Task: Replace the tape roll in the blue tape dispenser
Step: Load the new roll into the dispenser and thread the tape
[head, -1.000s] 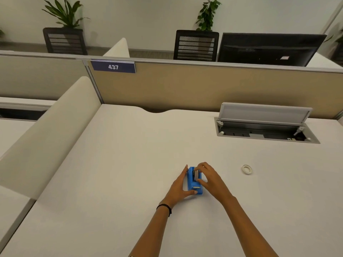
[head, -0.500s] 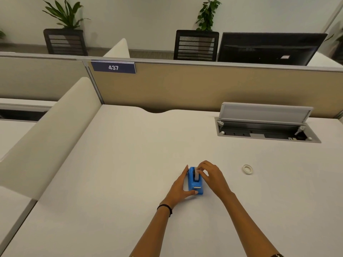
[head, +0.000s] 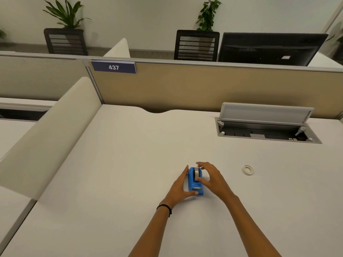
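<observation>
The blue tape dispenser [head: 193,182] stands on the white desk [head: 130,164], with a tape roll [head: 196,172] seated in its top. My left hand [head: 179,188] grips the dispenser's left side, thumb at its front end. My right hand [head: 211,178] sits against the right side, thumb touching the body by the roll, fingers spread and arched over the top. A small white ring, a second tape roll [head: 247,170], lies flat on the desk to the right, apart from both hands.
An open cable hatch [head: 267,134] with its raised lid is set in the desk at the back right. A beige partition [head: 204,86] with a "437" label closes the back; a low white divider [head: 48,138] runs along the left side.
My right hand's fingers have lifted off the roll and spread open above the dispenser, so the roll now shows in its slot. My left hand keeps the same grip.
</observation>
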The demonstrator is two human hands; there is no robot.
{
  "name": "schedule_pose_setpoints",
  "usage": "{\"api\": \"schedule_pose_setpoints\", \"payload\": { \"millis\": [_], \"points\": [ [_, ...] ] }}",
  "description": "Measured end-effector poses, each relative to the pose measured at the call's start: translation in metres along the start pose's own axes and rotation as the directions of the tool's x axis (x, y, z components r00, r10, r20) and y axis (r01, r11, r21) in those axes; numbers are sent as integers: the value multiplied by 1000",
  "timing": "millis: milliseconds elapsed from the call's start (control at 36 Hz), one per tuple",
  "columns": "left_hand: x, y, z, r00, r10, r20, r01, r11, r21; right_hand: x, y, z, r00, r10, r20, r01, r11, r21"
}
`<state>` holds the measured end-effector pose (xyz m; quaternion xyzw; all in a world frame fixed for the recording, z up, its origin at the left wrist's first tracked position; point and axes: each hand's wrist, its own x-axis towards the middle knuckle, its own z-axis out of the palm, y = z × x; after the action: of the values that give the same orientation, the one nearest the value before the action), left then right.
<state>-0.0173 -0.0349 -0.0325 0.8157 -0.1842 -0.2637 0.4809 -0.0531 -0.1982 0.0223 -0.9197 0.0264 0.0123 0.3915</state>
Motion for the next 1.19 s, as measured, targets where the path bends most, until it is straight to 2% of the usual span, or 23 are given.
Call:
{"api": "schedule_pose_setpoints", "payload": {
  "millis": [139, 472, 639, 806, 917, 1028, 1083, 1194],
  "points": [
    [4, 2, -2, 1000, 23, 13, -23, 999, 26, 3, 9, 2, 993, 32, 117, -31, 999, -16],
    [10, 1, -1, 998, 60, -9, -60, 998, 15, 20, 11, 7, 989, 6, 151, 6, 997, -76],
    [10, 6, -7, 993, 114, -1, -114, 991, 71, 22, 10, 1, 985, -42, 169, 60, 993, -99],
    [10, 8, -7, 996, 86, 28, -89, 992, 95, 30, -1, -20, 992, -82, 95, 88, 994, -61],
    [10, 10, -10, 997, 31, 74, -34, 999, 42, 32, -5, -28, 995, -51, 88, 52, 999, -15],
    [7, 15, -17, 992, -53, 116, 64, 993, -97, 29, -8, -31, 998, -1, 68, -3, 998, 55],
    [4, 16, -20, 997, -23, 79, 34, 988, -151, 26, -8, -32, 997, 7, 80, -12, 998, 66],
    [-4, 29, -19, 996, 24, -92, -46, 967, -249, 19, -9, -31, 990, -9, 139, 0, 998, 63]
  ]
}}
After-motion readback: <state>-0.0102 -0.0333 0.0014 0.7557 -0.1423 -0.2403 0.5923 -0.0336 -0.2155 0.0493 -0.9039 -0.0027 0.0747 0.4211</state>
